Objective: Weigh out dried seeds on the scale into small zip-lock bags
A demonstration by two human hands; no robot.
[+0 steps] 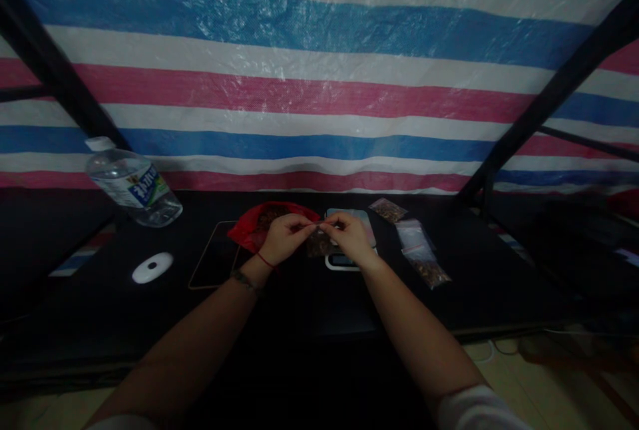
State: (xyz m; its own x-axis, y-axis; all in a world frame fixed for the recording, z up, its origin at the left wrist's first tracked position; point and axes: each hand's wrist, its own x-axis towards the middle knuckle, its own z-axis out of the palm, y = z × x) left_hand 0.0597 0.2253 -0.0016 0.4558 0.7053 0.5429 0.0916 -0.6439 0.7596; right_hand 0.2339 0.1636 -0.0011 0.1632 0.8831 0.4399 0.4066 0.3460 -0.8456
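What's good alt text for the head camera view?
A person's left hand and right hand pinch the top of a small bag over a black table, by a scale. A red bag holding brown pieces lies left, packets right; striped sheeting hangs behind.

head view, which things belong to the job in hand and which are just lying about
Likely part of the job: held clear bag, red bag of brown pieces, scale, filled bags at right

Apparently just lying about: bottle, white disc, dark tablet-like slab
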